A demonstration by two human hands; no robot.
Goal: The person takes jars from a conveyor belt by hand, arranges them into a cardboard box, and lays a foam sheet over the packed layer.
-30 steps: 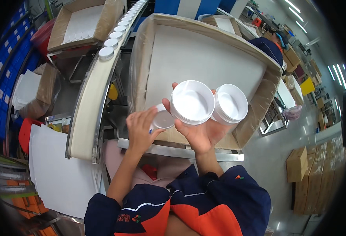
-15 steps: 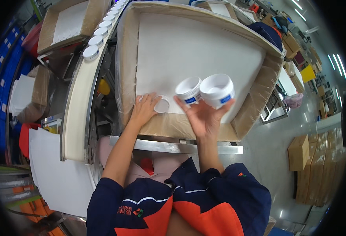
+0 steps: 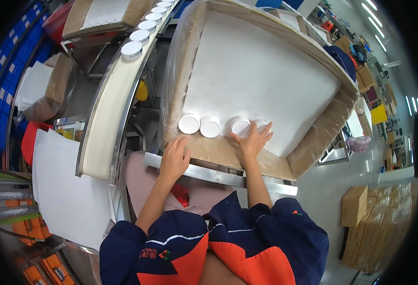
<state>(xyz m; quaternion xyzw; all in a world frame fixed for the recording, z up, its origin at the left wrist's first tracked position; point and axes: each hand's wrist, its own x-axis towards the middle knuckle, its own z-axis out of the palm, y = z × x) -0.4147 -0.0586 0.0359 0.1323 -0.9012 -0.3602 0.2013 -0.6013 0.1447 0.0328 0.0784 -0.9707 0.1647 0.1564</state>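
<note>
My right hand point(image 3: 251, 141) is down at the near side of a large plastic-lined carton, its fingers around two white round jars. One jar point(image 3: 240, 126) is between thumb and index finger; the other jar point(image 3: 261, 125) is partly hidden under the fingers. Both stand on the white sheet point(image 3: 261, 66) lining the carton's bottom. To their left, a white jar point(image 3: 189, 123) and another white jar point(image 3: 210, 127) stand side by side. My left hand point(image 3: 174, 157) is over the carton's near wall, just below the leftmost jar, fingers loosely extended and holding nothing.
Left of the carton point(image 3: 204, 148) a pale conveyor belt point(image 3: 105, 114) carries a row of white jars point(image 3: 132, 50). A metal bar point(image 3: 218, 175) runs along the carton's near side. White sheets point(image 3: 68, 190) are stacked at lower left. Brown cartons point(image 3: 377, 223) stand on the floor at right.
My right hand has lowered the two jars from the air onto the sheet. My left hand has drawn back toward me from the left jars. The view has shifted.
</note>
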